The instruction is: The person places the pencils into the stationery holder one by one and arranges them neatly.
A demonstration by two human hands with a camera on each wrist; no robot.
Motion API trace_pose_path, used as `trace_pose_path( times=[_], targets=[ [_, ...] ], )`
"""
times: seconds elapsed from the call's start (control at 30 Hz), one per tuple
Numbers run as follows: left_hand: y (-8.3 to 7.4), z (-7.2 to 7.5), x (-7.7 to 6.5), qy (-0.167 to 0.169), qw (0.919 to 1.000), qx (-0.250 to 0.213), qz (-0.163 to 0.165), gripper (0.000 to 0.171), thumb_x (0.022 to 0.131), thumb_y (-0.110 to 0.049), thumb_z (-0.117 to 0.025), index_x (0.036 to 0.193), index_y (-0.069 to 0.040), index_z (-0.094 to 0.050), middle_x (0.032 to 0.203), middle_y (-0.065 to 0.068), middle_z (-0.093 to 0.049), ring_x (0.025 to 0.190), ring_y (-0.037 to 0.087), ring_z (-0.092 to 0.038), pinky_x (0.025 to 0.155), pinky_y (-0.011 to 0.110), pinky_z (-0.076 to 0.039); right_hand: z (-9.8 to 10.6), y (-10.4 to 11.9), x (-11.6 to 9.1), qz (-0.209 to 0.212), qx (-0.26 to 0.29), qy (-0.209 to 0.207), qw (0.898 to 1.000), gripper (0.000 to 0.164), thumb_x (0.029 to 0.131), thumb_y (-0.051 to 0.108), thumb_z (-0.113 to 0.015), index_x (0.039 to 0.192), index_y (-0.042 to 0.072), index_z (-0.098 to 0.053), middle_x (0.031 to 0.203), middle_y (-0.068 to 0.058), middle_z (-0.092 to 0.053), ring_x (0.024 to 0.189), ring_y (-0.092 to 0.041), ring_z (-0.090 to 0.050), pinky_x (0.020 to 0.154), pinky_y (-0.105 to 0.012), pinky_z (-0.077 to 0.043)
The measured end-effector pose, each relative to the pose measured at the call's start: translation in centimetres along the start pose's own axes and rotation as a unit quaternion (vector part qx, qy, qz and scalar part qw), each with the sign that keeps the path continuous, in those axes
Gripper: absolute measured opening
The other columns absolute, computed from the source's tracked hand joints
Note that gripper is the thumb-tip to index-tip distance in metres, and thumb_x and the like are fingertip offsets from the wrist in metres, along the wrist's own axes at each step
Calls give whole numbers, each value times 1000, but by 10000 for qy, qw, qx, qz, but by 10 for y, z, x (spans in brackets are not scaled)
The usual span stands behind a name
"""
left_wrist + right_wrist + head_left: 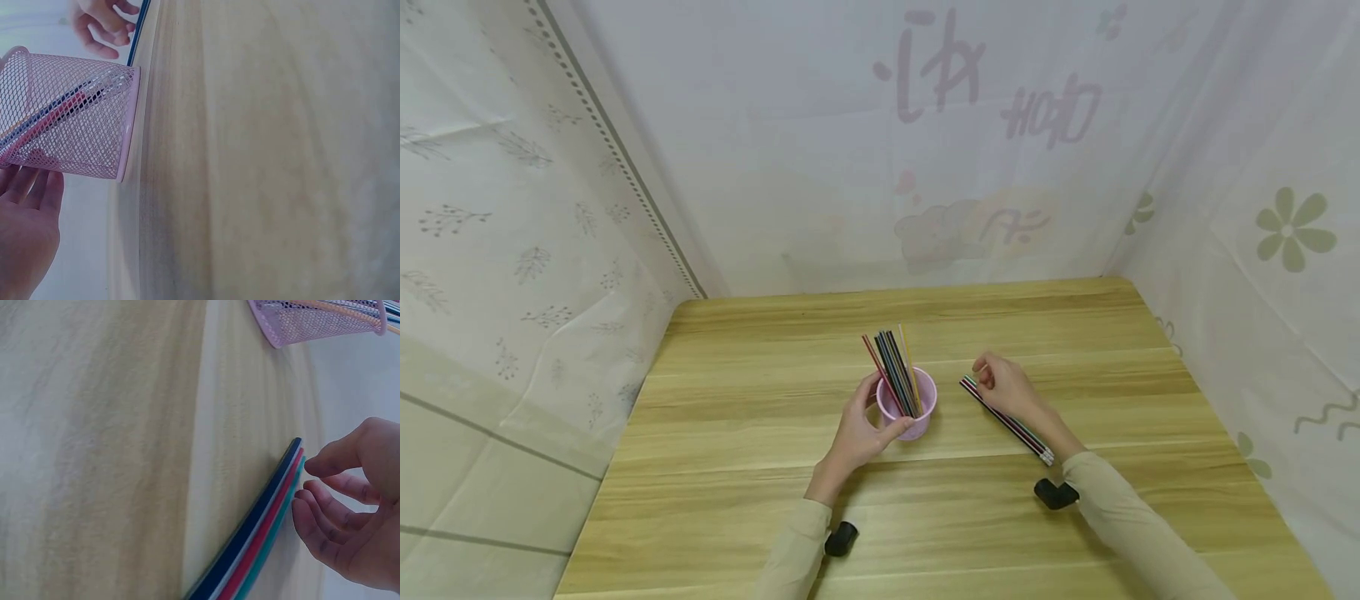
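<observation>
Head view shows the left hand (859, 433) curled round a pink mesh cup (917, 430), thumb at its near side, with standing pencils (891, 367) leaning in it. The right hand (1006, 387) bends loosely over the loose pencils (1011, 425), which lie side by side on the table (737, 467) to the cup's right. Its thumb and fingertips stand apart, pinching nothing; whether a fingertip brushes the green pencil, I cannot tell. Because the loose pencils lie so close together, a grab for one could drag its neighbours along or set them rolling. The standing pencils poke well above the rim, so a bump, or the cup tilting if the left hand slackens, could spill them.
</observation>
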State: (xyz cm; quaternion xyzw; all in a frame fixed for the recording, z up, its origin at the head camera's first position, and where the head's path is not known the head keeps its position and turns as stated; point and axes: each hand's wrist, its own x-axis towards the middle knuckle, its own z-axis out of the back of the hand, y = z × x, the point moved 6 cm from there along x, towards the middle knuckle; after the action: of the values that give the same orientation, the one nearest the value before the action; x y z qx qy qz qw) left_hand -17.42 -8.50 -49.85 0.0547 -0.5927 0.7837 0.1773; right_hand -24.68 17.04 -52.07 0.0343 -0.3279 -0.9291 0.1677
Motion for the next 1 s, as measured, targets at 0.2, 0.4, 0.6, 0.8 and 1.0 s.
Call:
trace_pose_path(
  times=[0.2, 0.4, 0.6, 0.8, 1.0],
  targets=[
    [-18, 4, 0, -16, 9999, 41, -123, 81, 77, -4, -86, 143, 13, -43, 137, 28, -58, 124, 43, -59, 105, 56, -52, -3, -3, -2, 36, -83, 86, 9999, 22, 87, -5, -62, 109, -5, -62, 86, -11, -64, 77, -19, -59, 66, -31, -52],
    [-16, 4, -1, -6, 10000, -11, -17, 80, 79, -7, -86, 144, 12, -43, 138, 28, -57, 126, 42, -58, 107, 57, -50, -3, -5, -1, 37, -200, 100, 9997, 22, 85, -6, -62, 107, -3, -63, 85, -9, -62, 77, -19, -57, 66, -31, -50],
    [-13, 4, -1, -10, 10000, 4, 65, 81, 78, -7, -86, 145, 10, -43, 138, 27, -57, 126, 41, -58, 108, 56, -49, -5, -5, 2, 150, -575, 123, 9982, 23, 83, -7, -64, 105, -1, -63, 82, -8, -61, 75, -19, -54, 66, -33, -49],
    [-13, 4, -1, 2, 10000, 28, 50, 81, 78, -8, -87, 145, 9, -44, 137, 26, -59, 126, 39, -59, 107, 54, -51, -3, 2, 6, 300, -742, 325, 9963, 26, 83, -8, -63, 108, -3, -63, 85, -12, -65, 73, -19, -56, 65, -34, -51],
    [-14, 4, -1, 4, 9999, 21, 104, 81, 78, -8, -86, 145, 9, -44, 138, 25, -58, 126, 39, -59, 108, 53, -51, 4, 14, 13, 355, -684, 204, 9968, 29, 85, -7, -64, 114, -4, -61, 85, -13, -66, 72, -21, -59, 60, -31, -51]
  ],
)
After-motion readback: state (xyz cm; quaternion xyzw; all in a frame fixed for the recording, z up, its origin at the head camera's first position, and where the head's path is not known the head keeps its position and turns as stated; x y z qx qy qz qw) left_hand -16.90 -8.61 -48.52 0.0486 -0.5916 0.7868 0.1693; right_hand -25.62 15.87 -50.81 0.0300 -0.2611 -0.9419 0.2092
